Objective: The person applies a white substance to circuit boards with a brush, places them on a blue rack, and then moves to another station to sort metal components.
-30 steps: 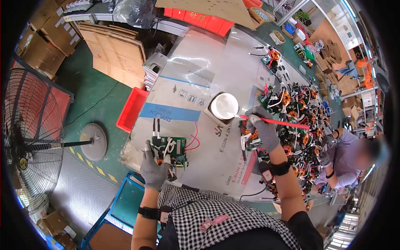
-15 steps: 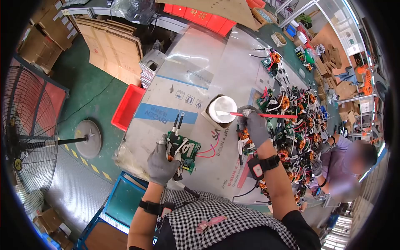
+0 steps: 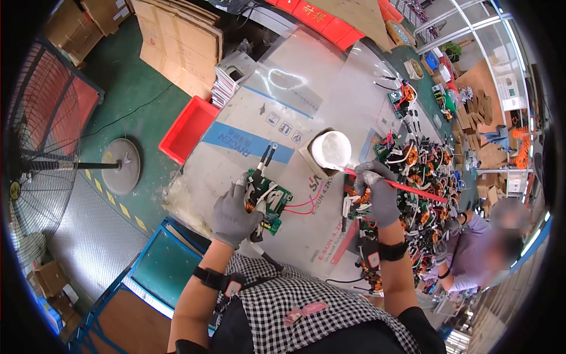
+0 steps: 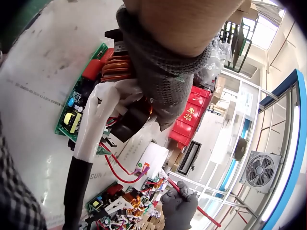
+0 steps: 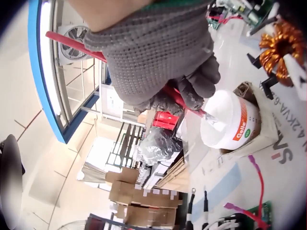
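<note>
My gloved left hand [image 3: 236, 217] grips the near-left side of a green circuit board [image 3: 278, 203], beside its copper coil [image 4: 116, 67]. Red wires [image 3: 302, 210] and black-ended leads stick out from the board. In my gloved right hand [image 3: 382, 197] is a long red stick [image 3: 421, 192], pinched near its front end. Its whitish tip [image 5: 211, 119] is at the mouth of a white tub [image 3: 332, 152], which sits in a cardboard holder [image 5: 268, 139]. The right wrist view shows an orange label on the tub's side.
Many boards with copper coils [image 3: 413, 200] crowd the table's right side, some close beside my right hand. Another person [image 3: 471, 251] works beyond them. A red bin [image 3: 187, 130] stands off the left edge, near a floor fan [image 3: 47, 159]. Red boxes [image 3: 318, 22] line the far end.
My left hand has shifted the board rightward and turned it slightly. The stick's tip dipped into the tub half a second ago and is now by its near rim. The head view has shifted.
</note>
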Demonstrator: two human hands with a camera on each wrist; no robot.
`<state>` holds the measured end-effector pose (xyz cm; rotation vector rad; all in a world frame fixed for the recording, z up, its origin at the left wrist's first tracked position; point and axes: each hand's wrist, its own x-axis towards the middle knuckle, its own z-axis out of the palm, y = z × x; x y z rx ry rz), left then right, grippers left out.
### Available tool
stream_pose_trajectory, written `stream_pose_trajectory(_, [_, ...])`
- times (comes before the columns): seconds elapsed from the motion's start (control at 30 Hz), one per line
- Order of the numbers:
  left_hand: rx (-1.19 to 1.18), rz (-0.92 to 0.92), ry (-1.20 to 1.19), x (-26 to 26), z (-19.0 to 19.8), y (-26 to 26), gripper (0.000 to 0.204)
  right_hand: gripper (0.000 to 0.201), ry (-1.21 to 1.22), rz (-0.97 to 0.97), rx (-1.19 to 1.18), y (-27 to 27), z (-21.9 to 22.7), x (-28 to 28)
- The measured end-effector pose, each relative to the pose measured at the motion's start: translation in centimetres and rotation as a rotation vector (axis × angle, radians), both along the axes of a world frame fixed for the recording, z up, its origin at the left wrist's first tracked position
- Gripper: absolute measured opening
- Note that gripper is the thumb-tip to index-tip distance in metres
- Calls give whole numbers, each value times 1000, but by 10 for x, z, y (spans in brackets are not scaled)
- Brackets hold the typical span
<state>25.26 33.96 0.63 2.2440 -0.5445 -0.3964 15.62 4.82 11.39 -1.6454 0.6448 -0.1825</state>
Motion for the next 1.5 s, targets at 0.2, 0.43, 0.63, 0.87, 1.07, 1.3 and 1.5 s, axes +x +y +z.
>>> stream_pose_trajectory(0.2, [6,15,11,1,-4,1,80,11,162,433,-115,68,21,16])
stream_pose_trajectory(0.43, [22,28,25,-1,-7,4,82,9,301,701,-586,101,-66,27])
stream_pose_trajectory(0.63, [-33,58,22,0,-5,6,78,11,375,735,-562,105,-54,41])
stream_pose_trajectory(0.87, [-42,73,-14,-1,-12,4,77,11,314,788,-628,114,-71,37])
stream_pose_trajectory(1.07, [-44,65,10,-2,-11,4,77,13,285,709,-757,101,-62,40])
stream_pose_trajectory(1.3, [-40,63,11,0,-8,6,78,13,334,665,-622,92,-58,40])
stream_pose_trajectory(1.5, [-36,66,7,-1,-9,3,77,13,229,615,-665,78,-70,40])
